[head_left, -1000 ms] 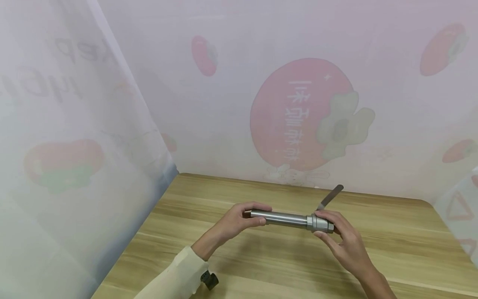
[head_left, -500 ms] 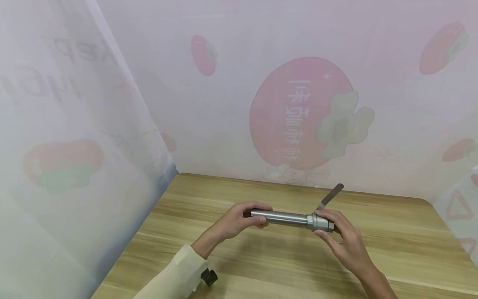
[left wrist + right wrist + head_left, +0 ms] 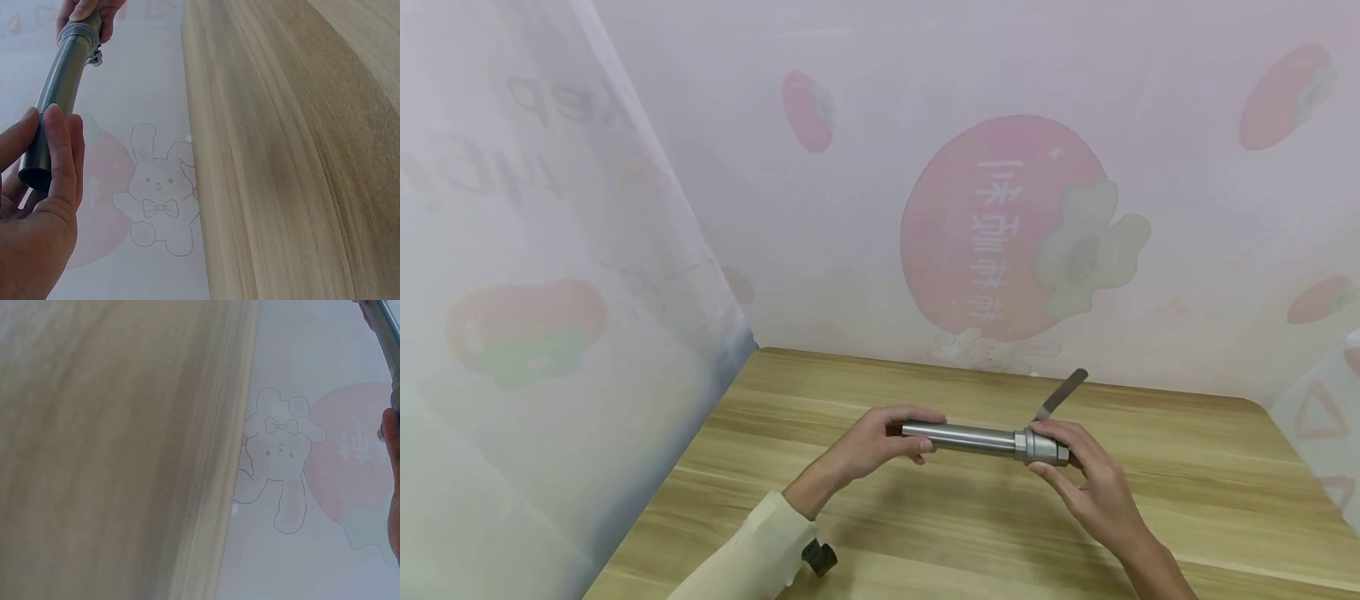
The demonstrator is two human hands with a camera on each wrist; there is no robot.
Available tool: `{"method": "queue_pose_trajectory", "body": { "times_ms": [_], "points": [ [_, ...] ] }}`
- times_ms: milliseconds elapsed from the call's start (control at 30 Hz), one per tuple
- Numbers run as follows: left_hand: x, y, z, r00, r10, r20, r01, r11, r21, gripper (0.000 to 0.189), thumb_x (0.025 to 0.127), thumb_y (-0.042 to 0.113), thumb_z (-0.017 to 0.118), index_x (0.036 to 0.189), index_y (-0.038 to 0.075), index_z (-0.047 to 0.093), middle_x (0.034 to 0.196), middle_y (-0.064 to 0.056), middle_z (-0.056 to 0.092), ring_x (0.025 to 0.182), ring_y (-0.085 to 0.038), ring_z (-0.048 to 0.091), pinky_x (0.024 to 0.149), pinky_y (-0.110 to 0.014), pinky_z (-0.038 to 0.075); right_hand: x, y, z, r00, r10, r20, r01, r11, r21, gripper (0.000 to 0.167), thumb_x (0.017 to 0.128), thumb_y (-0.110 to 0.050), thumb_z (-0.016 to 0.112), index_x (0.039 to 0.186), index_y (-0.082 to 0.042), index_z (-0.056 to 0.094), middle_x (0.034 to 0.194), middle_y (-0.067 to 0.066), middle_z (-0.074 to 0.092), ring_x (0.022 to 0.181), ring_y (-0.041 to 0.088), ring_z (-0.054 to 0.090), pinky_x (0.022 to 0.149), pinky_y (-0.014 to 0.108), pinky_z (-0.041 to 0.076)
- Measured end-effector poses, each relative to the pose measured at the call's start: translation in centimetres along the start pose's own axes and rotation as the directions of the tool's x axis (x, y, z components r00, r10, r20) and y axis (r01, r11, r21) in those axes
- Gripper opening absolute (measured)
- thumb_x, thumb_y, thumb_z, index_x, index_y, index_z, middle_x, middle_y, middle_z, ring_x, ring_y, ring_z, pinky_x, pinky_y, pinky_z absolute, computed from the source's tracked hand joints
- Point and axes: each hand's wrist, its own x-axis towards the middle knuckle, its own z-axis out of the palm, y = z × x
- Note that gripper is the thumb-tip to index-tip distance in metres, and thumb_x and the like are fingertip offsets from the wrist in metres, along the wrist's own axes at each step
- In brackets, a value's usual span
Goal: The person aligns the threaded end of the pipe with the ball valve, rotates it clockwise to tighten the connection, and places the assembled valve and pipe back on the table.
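Note:
A shiny metal pipe (image 3: pixel 966 437) is joined at its right end to a ball valve (image 3: pixel 1041 447) with a grey-brown lever handle (image 3: pixel 1064 391) that points up and back. My left hand (image 3: pixel 880 442) holds the free left end of the pipe between thumb and fingers. At the other end, my right hand (image 3: pixel 1093 479) grips the valve body, thumb in front and fingers behind. Both hands keep the piece nearly level above the table. In the left wrist view the pipe's open end (image 3: pixel 35 177) shows between the left fingers. The right wrist view catches only the edge of the right hand (image 3: pixel 392 481).
A wood-grain table (image 3: pixel 940 533) lies under the hands. Pale curtains with printed fruit (image 3: pixel 1007 233) stand along its back edge and its left side (image 3: pixel 527 333). A small black device (image 3: pixel 819 557) sits at the left sleeve cuff.
Almost nothing differs. Both hands hold the pipe and valve in the same place, with only a slight shift of the left fingers and of the view.

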Motion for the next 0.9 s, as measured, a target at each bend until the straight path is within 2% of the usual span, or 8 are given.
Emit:
{"method": "queue_pose_trajectory", "body": {
  "times_ms": [133,333,533,767,900],
  "points": [
    [-0.06,-0.03,0.01,1.000,-0.011,-0.011,0.011,1.000,0.013,0.045,0.104,0.014,0.076,0.148,0.012,0.068,0.141,-0.016,0.069,0.109,-0.019,0.074,0.094,-0.035,0.065,-0.09,0.04,-0.02,1.000,0.013,0.006,-0.013,1.000,-0.004,0.071,0.075,0.023,0.085,0.139,0.000,0.068,0.131,0.016,0.069,0.121,-0.004,0.064,0.095,0.012,0.057],
    [-0.10,-0.09,0.04,0.999,-0.024,-0.029,0.024,0.999,0.028,0.045,0.102,0.016,0.078,0.146,0.016,0.070,0.143,-0.013,0.067,0.116,-0.021,0.071,0.098,-0.034,0.064,-0.06,0.09,-0.02,1.000,0.001,0.002,-0.001,1.000,-0.005,0.071,0.074,0.024,0.085,0.139,0.000,0.068,0.131,0.016,0.069,0.120,-0.003,0.064,0.095,0.012,0.057],
    [-0.20,-0.08,0.11,0.999,-0.015,-0.036,0.016,0.999,0.036,0.044,0.101,0.015,0.079,0.144,0.016,0.071,0.143,-0.012,0.067,0.117,-0.020,0.069,0.097,-0.032,0.063,0.02,0.03,-0.01,1.000,-0.013,-0.003,0.013,1.000,-0.001,0.072,0.073,0.024,0.085,0.139,0.000,0.068,0.131,0.016,0.069,0.121,-0.003,0.065,0.094,0.012,0.057],
    [-0.17,-0.07,0.13,0.999,-0.011,-0.044,0.014,0.998,0.058,0.042,0.102,0.013,0.077,0.144,0.018,0.071,0.144,-0.009,0.067,0.118,-0.020,0.067,0.097,-0.031,0.062,0.00,0.03,-0.01,1.000,-0.011,-0.004,0.011,1.000,-0.004,0.072,0.073,0.024,0.085,0.139,0.001,0.067,0.131,0.016,0.069,0.120,-0.003,0.064,0.094,0.011,0.058],
    [-0.18,-0.05,0.13,0.999,-0.011,-0.044,0.013,0.998,0.055,0.038,0.106,0.020,0.074,0.144,0.017,0.071,0.146,-0.009,0.067,0.116,-0.020,0.070,0.099,-0.032,0.062,-0.03,-0.01,-0.03,1.000,0.008,0.002,-0.008,1.000,-0.009,0.071,0.075,0.023,0.085,0.139,0.000,0.068,0.131,0.016,0.069,0.121,-0.004,0.064,0.094,0.011,0.057]
  ]
}}
